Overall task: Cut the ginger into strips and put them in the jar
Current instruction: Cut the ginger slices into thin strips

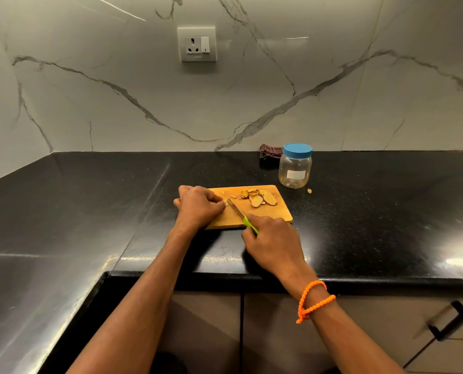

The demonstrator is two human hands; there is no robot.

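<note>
Wooden cutting board (265, 215): rectangular, rounded corners, pale orange-brown grain, lying flat on a black speckled polished countertop (360, 211) a little way back from the counter's front edge.

Left hand (198, 205) rests on the board's left end, knuckles up, fingers curled and pressed together over a small pale ginger piece (226, 203) that just shows at the fingertips. How the thumb lies: cannot tell.

Right hand (272, 242) sits at the board's near edge, fingers wrapped round the bright green handle of a knife (239, 211). The narrow grey blade runs diagonally up-left across the board, tip beside the left fingertips and the ginger piece.

Ginger slices (260, 197): a loose overlapping heap of flat oval pieces, tan faces with darker rims, near the board's far right corner. One or two small slivers (233, 196) lie between the heap and the left hand.

Jar (295, 166): clear plastic, rounded shoulders, white label, blue screw lid on; it stands upright on the countertop just beyond the board's far right corner, apart from it. A small yellowish scrap (309, 190) lies on the counter next to the jar's base.

Dark checked cloth (270, 153), crumpled, at the counter's back edge, behind and left of the jar. Beaded orange bracelet (315, 300) loops the right wrist. White veined marble-look wall carries a socket plate (197, 44).
</note>
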